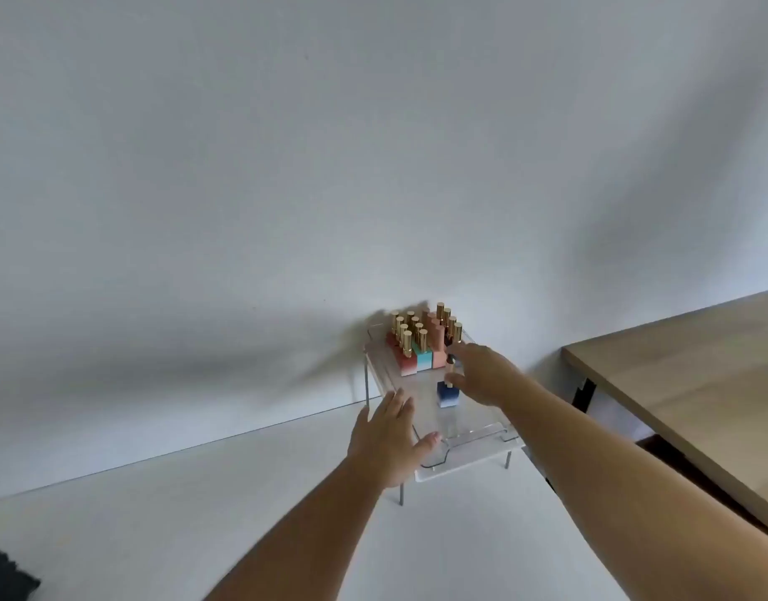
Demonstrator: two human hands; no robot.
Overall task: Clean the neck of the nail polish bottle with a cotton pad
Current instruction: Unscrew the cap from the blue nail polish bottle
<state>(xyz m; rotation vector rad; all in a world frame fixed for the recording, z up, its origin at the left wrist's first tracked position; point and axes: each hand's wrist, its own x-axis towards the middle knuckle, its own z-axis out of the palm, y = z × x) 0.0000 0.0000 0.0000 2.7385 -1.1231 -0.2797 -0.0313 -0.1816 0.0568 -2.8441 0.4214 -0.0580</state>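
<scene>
White wall fills the background, with a wooden bench [694,383] at the right. Against the wall stands a small white shelf [469,464] on thin metal legs, carrying a clear tray [469,435]. At the tray's far end stand gold-capped polish bottles [410,340]. Nearer, alone, sits the blue nail polish bottle [447,394], uncapped as far as the blur allows. The right hand [482,375] reaches over it, fingers closing about its top. The left hand [388,440] rests flat and released on the tray's left rim.
</scene>
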